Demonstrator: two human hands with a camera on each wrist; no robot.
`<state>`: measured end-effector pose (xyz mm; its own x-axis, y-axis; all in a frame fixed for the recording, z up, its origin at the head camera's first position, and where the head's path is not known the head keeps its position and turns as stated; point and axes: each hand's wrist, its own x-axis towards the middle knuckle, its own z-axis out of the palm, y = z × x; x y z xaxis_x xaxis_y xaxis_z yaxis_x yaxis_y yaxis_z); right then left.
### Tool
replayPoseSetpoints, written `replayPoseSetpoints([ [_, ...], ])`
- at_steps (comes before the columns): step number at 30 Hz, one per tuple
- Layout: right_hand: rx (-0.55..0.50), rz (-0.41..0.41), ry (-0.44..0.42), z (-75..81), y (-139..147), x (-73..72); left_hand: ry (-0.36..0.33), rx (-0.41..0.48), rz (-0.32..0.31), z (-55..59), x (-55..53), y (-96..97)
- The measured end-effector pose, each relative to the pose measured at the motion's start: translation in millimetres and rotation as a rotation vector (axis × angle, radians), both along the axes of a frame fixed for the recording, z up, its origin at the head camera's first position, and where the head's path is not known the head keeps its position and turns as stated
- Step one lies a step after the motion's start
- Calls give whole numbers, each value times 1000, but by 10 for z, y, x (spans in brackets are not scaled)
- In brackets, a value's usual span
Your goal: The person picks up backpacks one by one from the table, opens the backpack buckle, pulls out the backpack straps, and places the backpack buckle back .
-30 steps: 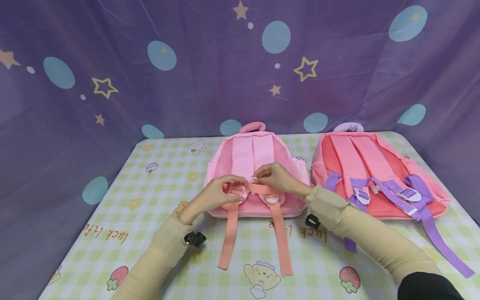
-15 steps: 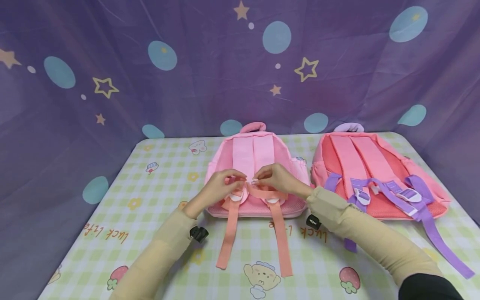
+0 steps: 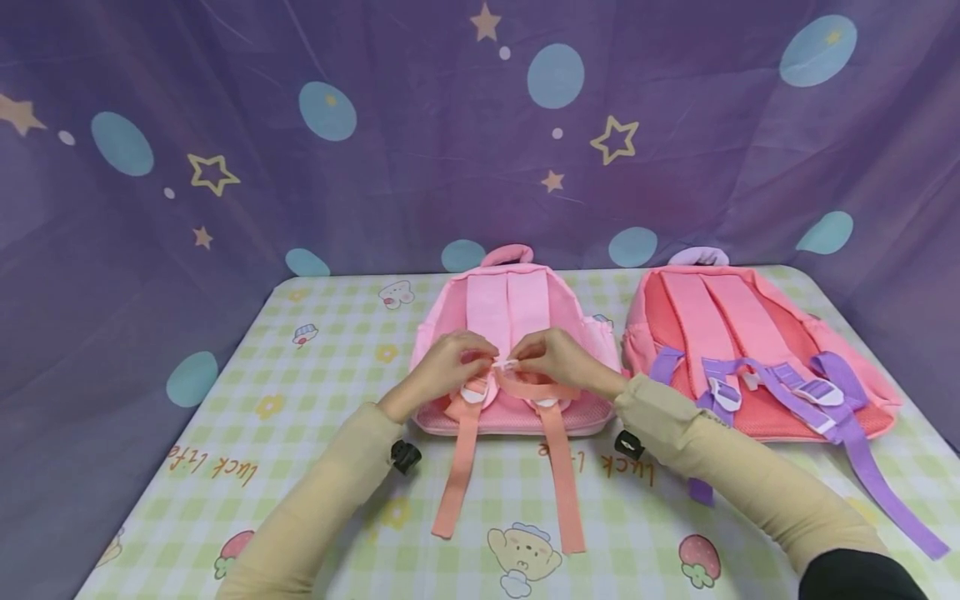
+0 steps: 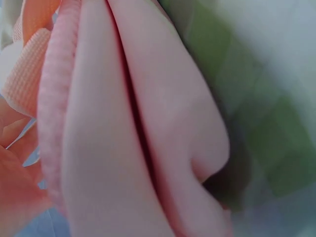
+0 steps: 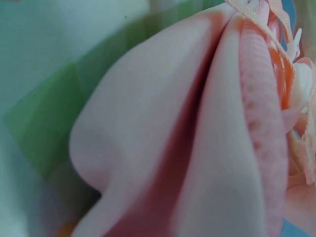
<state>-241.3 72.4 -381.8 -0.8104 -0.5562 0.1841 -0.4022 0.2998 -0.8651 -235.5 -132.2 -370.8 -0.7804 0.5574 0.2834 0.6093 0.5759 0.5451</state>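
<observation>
A light pink backpack (image 3: 450, 312) lies with its shoulder straps facing up. Over its lower middle, my left hand (image 3: 450, 364) and right hand (image 3: 555, 357) meet almost fingertip to fingertip. Each pinches one end of a small white plastic buckle (image 3: 504, 365), whose two halves sit close together between them; fingers partly cover it. An orange strap (image 3: 536, 388) loops from the buckle beneath my right hand. Two orange webbing tails (image 3: 457, 479) hang toward me from white adjusters. The left wrist view is mostly filled by the bag's pink side (image 4: 108, 128), with orange webbing (image 4: 27, 74) at the edge.
To the right lies a second, coral pink backpack (image 3: 652, 292) with purple straps (image 3: 888, 487), one trailing toward the table's right edge. A green checked cloth (image 3: 315, 400) covers the table. Behind hangs a purple curtain (image 3: 420, 167) with stars and blue ovals.
My left hand has moved up and slightly right, its fingers now closer together at the buckle beside my right hand. My right hand has hardly moved.
</observation>
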Motion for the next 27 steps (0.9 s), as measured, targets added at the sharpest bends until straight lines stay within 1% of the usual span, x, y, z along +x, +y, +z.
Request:
replayPoseSetpoints([
  [3,4,7,10,-1,2,0,18,-11,-17,-15,-36,3],
  [9,1,18,-3,0,9,1,35,-36,-36,-54,-95,2],
  [17,21,26,13,-9,22,-14,39,-50,-41,-57,-112,11],
  [22,36,36,1,0,41,-23,56,-46,-48,-59,-116,23],
  [27,39,41,-21,1,60,-35,47,-55,-46,-50,-122,46],
])
